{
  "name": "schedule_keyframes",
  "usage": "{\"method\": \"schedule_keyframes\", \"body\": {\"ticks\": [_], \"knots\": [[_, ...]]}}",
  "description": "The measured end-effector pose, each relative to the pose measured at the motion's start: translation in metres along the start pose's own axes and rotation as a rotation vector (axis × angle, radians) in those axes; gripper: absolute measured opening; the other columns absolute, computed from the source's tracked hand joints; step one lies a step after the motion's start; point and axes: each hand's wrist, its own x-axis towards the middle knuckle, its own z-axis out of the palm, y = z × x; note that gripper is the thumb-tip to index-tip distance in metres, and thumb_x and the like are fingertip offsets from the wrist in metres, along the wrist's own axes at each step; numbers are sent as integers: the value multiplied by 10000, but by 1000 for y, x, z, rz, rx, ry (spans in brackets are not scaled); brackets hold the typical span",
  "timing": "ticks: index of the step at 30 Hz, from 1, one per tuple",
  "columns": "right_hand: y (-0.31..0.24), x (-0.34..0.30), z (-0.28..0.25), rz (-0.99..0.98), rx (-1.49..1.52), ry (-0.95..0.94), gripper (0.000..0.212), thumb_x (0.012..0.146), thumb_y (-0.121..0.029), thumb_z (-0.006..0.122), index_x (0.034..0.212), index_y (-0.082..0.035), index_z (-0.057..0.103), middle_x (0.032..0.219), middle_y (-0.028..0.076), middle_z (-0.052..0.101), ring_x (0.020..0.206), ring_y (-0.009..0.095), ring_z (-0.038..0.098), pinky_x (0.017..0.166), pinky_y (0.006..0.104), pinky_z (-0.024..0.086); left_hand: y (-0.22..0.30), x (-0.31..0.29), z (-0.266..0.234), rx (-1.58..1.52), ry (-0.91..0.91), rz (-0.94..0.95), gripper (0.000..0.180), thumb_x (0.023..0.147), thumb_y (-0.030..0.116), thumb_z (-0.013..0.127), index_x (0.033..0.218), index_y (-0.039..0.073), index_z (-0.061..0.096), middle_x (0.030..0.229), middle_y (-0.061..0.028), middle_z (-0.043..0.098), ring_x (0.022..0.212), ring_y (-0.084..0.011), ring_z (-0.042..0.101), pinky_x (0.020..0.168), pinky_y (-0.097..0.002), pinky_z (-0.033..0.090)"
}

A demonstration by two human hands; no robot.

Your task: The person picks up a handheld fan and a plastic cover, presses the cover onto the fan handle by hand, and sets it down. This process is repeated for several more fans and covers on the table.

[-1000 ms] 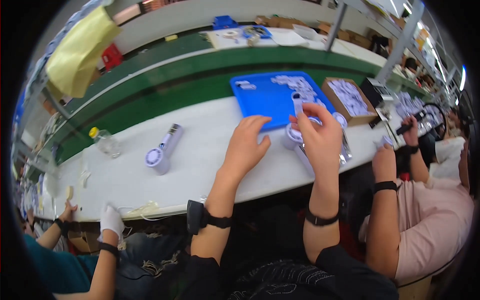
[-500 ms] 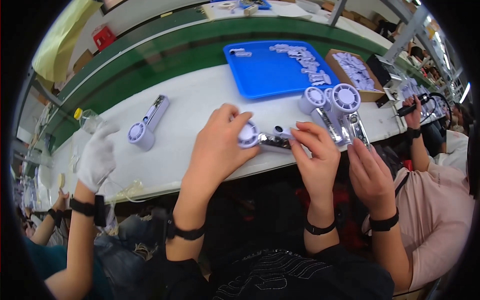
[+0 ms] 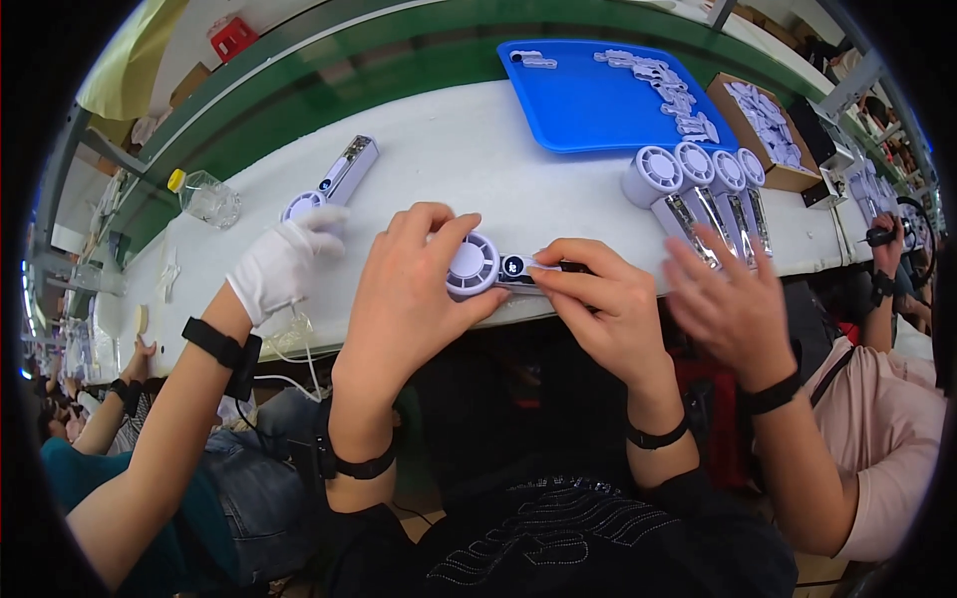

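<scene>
My left hand (image 3: 404, 299) is wrapped round the head of a pale lilac handheld fan (image 3: 472, 266), which lies with its handle pointing right just above the white tabletop. Between the thumb and fingers of my right hand (image 3: 608, 309) is a slim lilac cover piece (image 3: 513, 266) with a round dark window. It sits over the fan's handle close to the head. My fingers hide much of the handle, so I cannot tell whether the cover lies flush.
A co-worker's white-gloved hand (image 3: 284, 261) reaches another fan (image 3: 349, 171) at left. At right, a co-worker's blurred hand (image 3: 733, 309) is near several fans (image 3: 693, 164) in a row. Behind stand a blue tray (image 3: 578, 110) of covers, a cardboard box (image 3: 797, 177) and a bottle (image 3: 209, 202).
My right hand has brought the cover piece onto the handle beside the fan head. The gloved hand has moved right to the other fan. The right co-worker has let go of a fan in the row.
</scene>
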Motion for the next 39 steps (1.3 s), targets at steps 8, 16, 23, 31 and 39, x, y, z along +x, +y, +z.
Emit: {"method": "schedule_keyframes", "body": {"ticks": [8, 16, 23, 31, 39], "knots": [[11, 1, 0, 23, 91, -5, 191, 908, 76, 810, 1092, 31, 824, 1121, 142, 812, 980, 241, 801, 821, 312, 642, -12, 8, 19, -269, 16, 302, 349, 846, 89, 887, 1178, 23, 804, 1171, -108, 785, 1150, -318, 734, 967, -412, 601], [12, 3, -2, -32, 26, -20, 201, 913, 51, 827, 1111, 22, 823, 1129, 149, 813, 1045, 287, 807, 879, 342, 656, -20, 12, 20, -347, 2, 329, 254, 839, 19, 880, 1088, 17, 828, 1103, -90, 803, 1074, -301, 759, 893, -390, 626], [24, -4, 10, -61, 64, 46, 212, 911, 46, 830, 1121, 24, 820, 1137, 146, 807, 1075, 310, 801, 920, 369, 658, -25, 11, 38, -273, 137, 438, 208, 842, 70, 898, 1031, 24, 824, 1066, -82, 804, 1047, -290, 764, 898, -406, 614], [38, -3, 8, -137, 138, 23, 218, 888, 50, 846, 1103, 22, 822, 1131, 143, 800, 1100, 324, 793, 934, 394, 658, -26, 8, 40, -287, 187, 455, 271, 787, 23, 926, 1033, 10, 813, 1056, -109, 817, 983, -321, 774, 875, -429, 633], [38, 1, 4, -160, 158, -51, 228, 872, 70, 851, 1096, 33, 821, 1144, 149, 798, 1138, 351, 785, 960, 402, 656, -25, 11, 35, -269, 118, 464, 268, 787, 31, 930, 1027, 17, 813, 1070, -102, 822, 985, -317, 773, 872, -422, 631]]}}
